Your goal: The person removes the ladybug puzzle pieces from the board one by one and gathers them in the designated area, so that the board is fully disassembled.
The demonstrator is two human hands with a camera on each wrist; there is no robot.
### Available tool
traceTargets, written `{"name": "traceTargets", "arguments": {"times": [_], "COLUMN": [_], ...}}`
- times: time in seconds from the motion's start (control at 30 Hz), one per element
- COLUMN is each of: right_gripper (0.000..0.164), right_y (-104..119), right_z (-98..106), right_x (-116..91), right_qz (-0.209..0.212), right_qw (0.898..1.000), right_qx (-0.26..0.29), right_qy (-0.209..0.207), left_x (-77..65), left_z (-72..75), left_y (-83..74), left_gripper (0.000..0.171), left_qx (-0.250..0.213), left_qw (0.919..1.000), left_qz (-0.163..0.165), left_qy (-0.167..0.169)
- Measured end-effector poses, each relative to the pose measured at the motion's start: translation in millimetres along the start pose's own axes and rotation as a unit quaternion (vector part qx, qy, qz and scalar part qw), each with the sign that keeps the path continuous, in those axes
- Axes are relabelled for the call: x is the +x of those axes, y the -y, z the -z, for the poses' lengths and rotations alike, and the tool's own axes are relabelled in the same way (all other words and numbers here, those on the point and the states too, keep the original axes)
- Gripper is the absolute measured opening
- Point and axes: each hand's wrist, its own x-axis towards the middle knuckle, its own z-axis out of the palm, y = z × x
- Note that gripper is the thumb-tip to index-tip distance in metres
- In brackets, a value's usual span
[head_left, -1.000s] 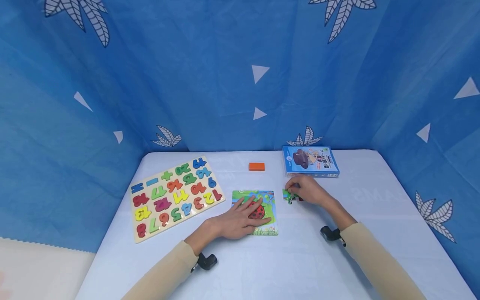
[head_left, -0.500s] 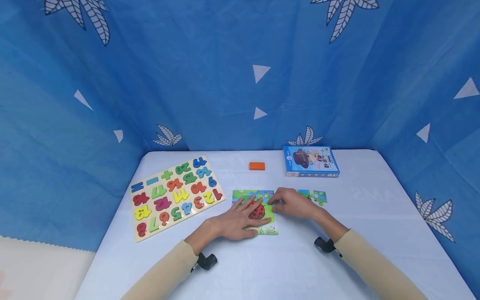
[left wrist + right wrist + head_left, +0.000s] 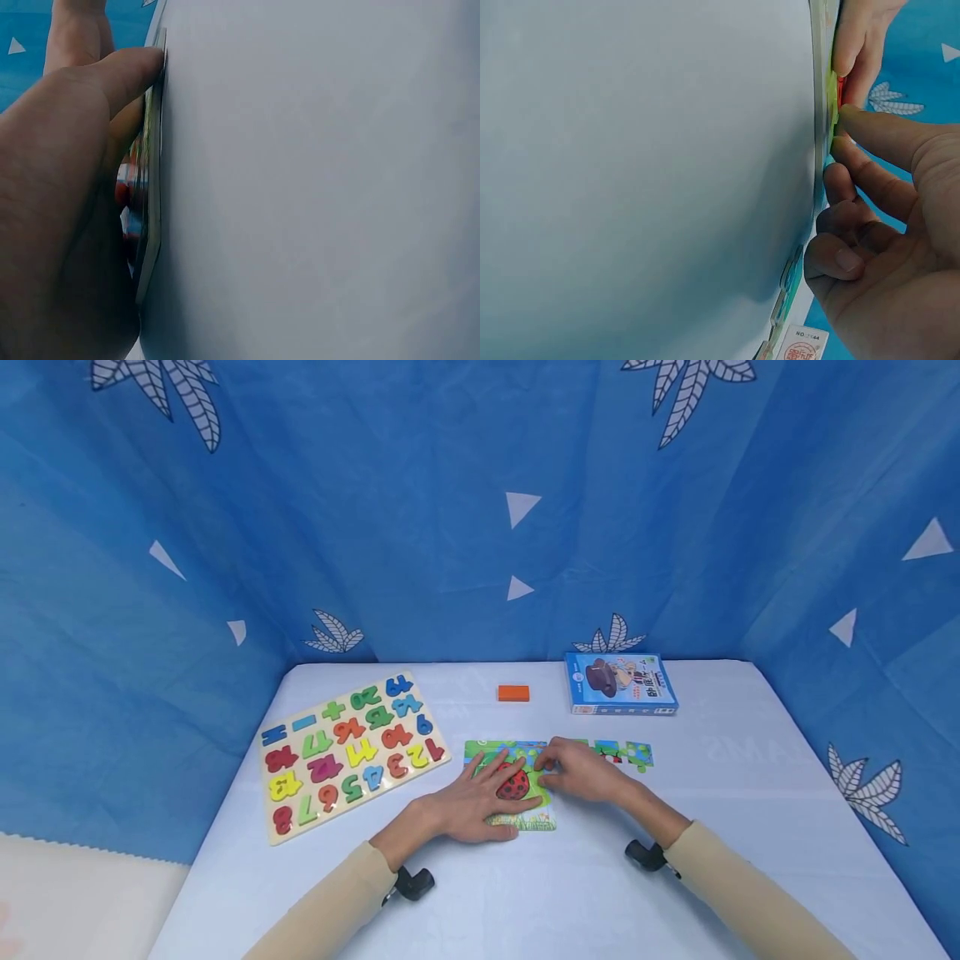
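A flat ladybug jigsaw puzzle (image 3: 542,821) lies on the white table, green with a grass strip along its near side. My left hand (image 3: 467,803) rests across it, palm down and fingers spread, covering its left and middle parts. At the puzzle's right edge is my right hand (image 3: 588,774), its thumb and index finger pinching a green puzzle piece (image 3: 835,112); the other fingers curl under the palm in the right wrist view. Just beyond that hand, loose puzzle pieces (image 3: 639,753) lie in a row, partly hidden by it. The left wrist view shows the puzzle's thin edge (image 3: 155,202) beneath the left hand.
A wooden number board (image 3: 360,752) with coloured numerals lies to the left. Behind the puzzle sits an orange block (image 3: 513,693), and a blue picture box (image 3: 622,683) stands at the back right. Blue cloth (image 3: 420,527) hangs around the table.
My right hand has moved left from the loose pieces to the puzzle's right edge, uncovering some of those pieces. My left hand has stayed spread on the puzzle.
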Motion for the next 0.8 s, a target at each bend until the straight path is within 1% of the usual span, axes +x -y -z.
{"name": "traceTargets", "arguments": {"times": [0.2,0.4,0.6,0.8], "right_gripper": [0.012,0.010,0.013,0.013], "right_y": [-2.9,-2.0,-1.9,-5.5], "right_z": [-2.8,-2.2,1.1,0.4], "right_x": [3.7,3.9,3.0,2.0], "right_qz": [-0.007,0.007,0.025,0.020], "right_qw": [1.000,1.000,0.998,0.994], "right_qx": [-0.001,0.017,0.061,0.107], "right_qy": [-0.007,-0.010,-0.008,0.006], "left_x": [0.8,0.1,-0.2,0.1], "left_z": [-1.6,-1.0,0.9,0.1], "left_y": [0.3,-0.6,-1.0,-0.7], "left_gripper": [0.059,0.059,0.059,0.060], "left_qx": [0.018,0.011,0.009,0.007], "left_qw": [0.9998,0.9999,0.9999,1.0000], "left_qz": [-0.001,0.001,0.005,0.002], "left_qy": [-0.001,0.002,0.000,0.001]}}
